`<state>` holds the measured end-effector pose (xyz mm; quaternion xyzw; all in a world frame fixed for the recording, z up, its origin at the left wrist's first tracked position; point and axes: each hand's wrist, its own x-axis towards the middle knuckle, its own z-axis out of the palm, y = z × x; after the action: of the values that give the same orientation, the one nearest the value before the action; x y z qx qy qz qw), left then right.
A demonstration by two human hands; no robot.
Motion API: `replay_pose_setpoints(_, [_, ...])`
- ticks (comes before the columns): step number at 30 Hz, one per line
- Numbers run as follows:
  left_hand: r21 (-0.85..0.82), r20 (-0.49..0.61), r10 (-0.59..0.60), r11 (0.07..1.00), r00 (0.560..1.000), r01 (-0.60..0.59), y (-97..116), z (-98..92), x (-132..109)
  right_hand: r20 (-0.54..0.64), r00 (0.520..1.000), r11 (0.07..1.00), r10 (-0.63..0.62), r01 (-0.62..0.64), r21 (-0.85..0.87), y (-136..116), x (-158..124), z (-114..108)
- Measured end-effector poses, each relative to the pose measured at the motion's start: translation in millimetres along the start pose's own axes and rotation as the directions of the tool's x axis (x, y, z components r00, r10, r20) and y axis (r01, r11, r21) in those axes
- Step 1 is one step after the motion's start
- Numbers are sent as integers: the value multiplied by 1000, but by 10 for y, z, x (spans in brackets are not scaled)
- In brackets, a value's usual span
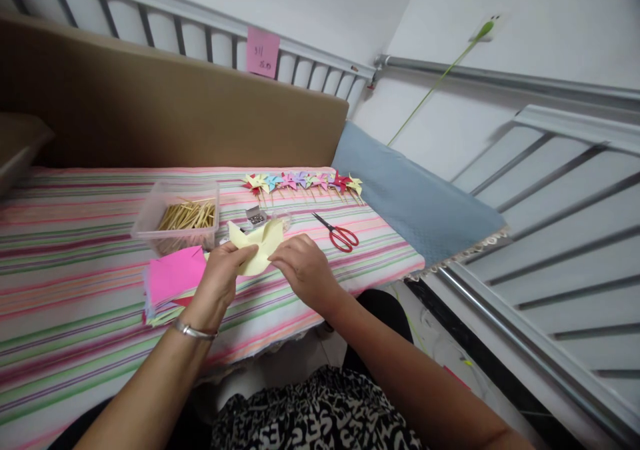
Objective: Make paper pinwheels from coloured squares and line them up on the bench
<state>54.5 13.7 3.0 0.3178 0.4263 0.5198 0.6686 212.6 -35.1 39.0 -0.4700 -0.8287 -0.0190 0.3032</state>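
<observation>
A pale yellow sheet of paper, cut and bent into pointed flaps, is held up between both hands over the striped cloth. My left hand pinches its left side, thumb on top. At the paper's right edge, my right hand is closed with the fingertips on a corner. Just behind the paper sits a small open box of metal pins, partly covered. A stack of coloured paper sheets, bright pink on top, lies left of my left hand. Red-handled scissors rest to the right, blades slightly apart.
A clear plastic bin of wooden sticks stands at the back left. Several finished paper pinwheels on sticks lie in a row at the back. A cardboard panel backs the striped cloth; a blue cloth hangs at right.
</observation>
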Motion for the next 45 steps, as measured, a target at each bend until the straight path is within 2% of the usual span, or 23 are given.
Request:
replay_pose_setpoints(8, [52,-2,2,999,1000,-2,-42,36,-29,39,990,990,138,-137,-33,-57,143,45])
replay_pose_setpoints(12, [61,31,-10,998,999,8,-59,31,-17,61,980,981,187,-183,-60,-83,176,57])
replay_pose_setpoints(23, [27,86,-61,998,994,59,-4,58,-74,68,975,976,211,-206,-78,-68,176,44])
replay_pose_setpoints(28, [22,172,-120,993,978,118,16,46,-82,72,975,976,210,-206,-65,-62,181,43])
replay_pose_setpoints(33, [19,215,-141,990,966,140,32,46,-92,76,958,960,276,-270,-77,-65,191,49])
replay_pose_setpoints(38, [104,142,-101,991,985,86,-46,16,-28,85,930,934,357,-351,-73,-101,184,62])
replay_pose_setpoints(42, [212,95,-61,977,994,39,-87,-20,19,47,951,950,306,-302,-87,-77,180,-15])
replay_pose_setpoints(45, [267,134,-80,963,988,42,-74,-23,17,15,973,968,230,-227,-107,-9,214,-131])
